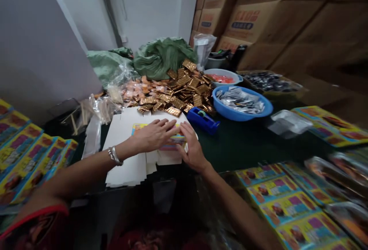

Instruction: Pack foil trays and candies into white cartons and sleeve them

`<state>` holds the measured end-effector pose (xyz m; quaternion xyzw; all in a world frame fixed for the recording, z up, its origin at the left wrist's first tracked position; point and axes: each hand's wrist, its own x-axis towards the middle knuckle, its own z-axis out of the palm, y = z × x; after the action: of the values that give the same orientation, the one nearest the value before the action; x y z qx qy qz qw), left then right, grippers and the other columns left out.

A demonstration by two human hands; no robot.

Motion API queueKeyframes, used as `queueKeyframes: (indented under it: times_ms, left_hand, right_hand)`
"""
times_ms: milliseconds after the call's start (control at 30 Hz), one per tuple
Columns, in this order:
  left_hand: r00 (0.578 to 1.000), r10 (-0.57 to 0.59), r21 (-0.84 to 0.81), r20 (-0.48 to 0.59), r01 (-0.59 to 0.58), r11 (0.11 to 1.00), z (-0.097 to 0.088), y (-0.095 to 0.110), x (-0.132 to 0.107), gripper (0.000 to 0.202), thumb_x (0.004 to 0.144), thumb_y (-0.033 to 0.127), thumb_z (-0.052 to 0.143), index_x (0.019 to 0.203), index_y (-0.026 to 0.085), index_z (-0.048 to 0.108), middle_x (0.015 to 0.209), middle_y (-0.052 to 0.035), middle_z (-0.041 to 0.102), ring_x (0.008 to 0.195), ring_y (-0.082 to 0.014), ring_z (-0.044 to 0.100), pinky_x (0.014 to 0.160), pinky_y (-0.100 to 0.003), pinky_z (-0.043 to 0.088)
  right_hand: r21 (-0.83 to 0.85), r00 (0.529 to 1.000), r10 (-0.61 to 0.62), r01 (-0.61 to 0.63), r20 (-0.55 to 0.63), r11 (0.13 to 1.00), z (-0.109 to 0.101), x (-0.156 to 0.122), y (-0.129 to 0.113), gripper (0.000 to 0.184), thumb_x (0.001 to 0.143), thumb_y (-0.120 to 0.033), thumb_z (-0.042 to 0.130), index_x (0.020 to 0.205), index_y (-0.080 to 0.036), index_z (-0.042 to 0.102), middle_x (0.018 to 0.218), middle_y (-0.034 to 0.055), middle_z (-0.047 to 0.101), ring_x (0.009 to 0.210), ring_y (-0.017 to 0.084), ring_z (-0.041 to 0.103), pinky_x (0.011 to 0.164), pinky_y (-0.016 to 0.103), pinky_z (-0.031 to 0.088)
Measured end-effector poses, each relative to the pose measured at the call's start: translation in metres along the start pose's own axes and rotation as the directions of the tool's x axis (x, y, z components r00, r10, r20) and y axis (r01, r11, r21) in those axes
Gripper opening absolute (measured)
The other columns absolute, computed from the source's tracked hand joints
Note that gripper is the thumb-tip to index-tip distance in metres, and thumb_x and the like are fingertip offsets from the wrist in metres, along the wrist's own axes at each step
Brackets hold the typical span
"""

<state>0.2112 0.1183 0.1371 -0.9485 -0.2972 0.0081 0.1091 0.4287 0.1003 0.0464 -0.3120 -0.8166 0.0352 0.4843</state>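
A brightly printed yellow, blue and pink carton lies on white card sheets and is mostly covered by my hands. My left hand, with a silver bracelet at the wrist, rests palm down across its top, fingers stretched out. At the carton's right end, my right hand curves round it, thumb on the near side and fingers on the far side. A blue tape dispenser stands just beyond my right hand. Behind the sheets is a heap of gold-brown sachets.
A blue basin holds silver packets; a paler bowl has red-orange pieces. Printed cartons stand at left and lie at right. Wooden sticks, green sacks and stacked brown boxes surround the table.
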Motion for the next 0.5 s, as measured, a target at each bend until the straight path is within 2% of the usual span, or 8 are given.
queueKeyframes:
  times_ms: [133, 200, 300, 400, 500]
  left_hand:
    - [0.993, -0.114, 0.031, -0.009, 0.114, 0.993, 0.008, -0.015, -0.046, 0.051, 0.101, 0.024, 0.038, 0.151, 0.030, 0.033, 0.152, -0.0136, 0.042, 0.128, -0.0273, 0.049, 0.102, -0.044, 0.043]
    - [0.988, -0.144, 0.027, -0.062, 0.145, 0.989, 0.015, -0.023, -0.063, 0.053, 0.098, 0.015, 0.039, 0.149, 0.028, 0.038, 0.151, -0.0141, 0.044, 0.127, -0.0267, 0.049, 0.104, -0.044, 0.043]
    - [0.976, -0.148, -0.017, -0.158, 0.147, 0.989, 0.025, -0.030, -0.068, 0.050, 0.097, 0.012, 0.039, 0.145, 0.022, 0.045, 0.147, -0.0157, 0.048, 0.126, -0.0247, 0.051, 0.106, -0.044, 0.044]
    - [0.959, -0.161, -0.084, -0.232, 0.145, 0.986, 0.031, -0.031, -0.064, 0.043, 0.100, 0.018, 0.039, 0.139, 0.022, 0.053, 0.142, -0.0145, 0.055, 0.124, -0.0229, 0.054, 0.106, -0.044, 0.047]
    - [0.923, -0.226, -0.185, -0.312, 0.174, 0.967, 0.038, -0.029, -0.066, 0.038, 0.100, 0.024, 0.040, 0.132, 0.022, 0.061, 0.137, -0.0137, 0.060, 0.122, -0.0245, 0.057, 0.102, -0.044, 0.052]
  right_hand:
    - [-0.023, 0.999, -0.029, 0.029, -0.033, 0.999, 0.010, 0.001, 0.003, 0.049, 0.095, -0.029, 0.049, 0.143, -0.020, 0.042, 0.142, 0.0173, 0.053, 0.142, 0.032, 0.041, 0.113, 0.059, 0.039]
    - [0.016, 0.993, -0.039, 0.041, -0.111, 0.999, 0.012, 0.004, 0.003, 0.045, 0.097, -0.027, 0.047, 0.141, -0.020, 0.045, 0.140, 0.0171, 0.054, 0.140, 0.032, 0.043, 0.111, 0.059, 0.041]
    - [0.095, 0.983, 0.013, 0.005, -0.183, 0.995, 0.014, 0.010, -0.001, 0.038, 0.099, -0.024, 0.043, 0.136, -0.020, 0.050, 0.137, 0.0160, 0.056, 0.140, 0.030, 0.044, 0.112, 0.057, 0.040]
    - [0.142, 0.983, 0.103, -0.082, -0.150, 0.987, 0.013, 0.013, -0.006, 0.034, 0.101, -0.024, 0.041, 0.131, -0.020, 0.056, 0.139, 0.0143, 0.056, 0.142, 0.027, 0.041, 0.115, 0.054, 0.038]
    - [0.136, 0.982, 0.126, -0.107, -0.140, 0.985, 0.009, 0.012, -0.014, 0.036, 0.103, -0.029, 0.038, 0.131, -0.019, 0.058, 0.141, 0.0138, 0.056, 0.143, 0.024, 0.040, 0.116, 0.051, 0.037]
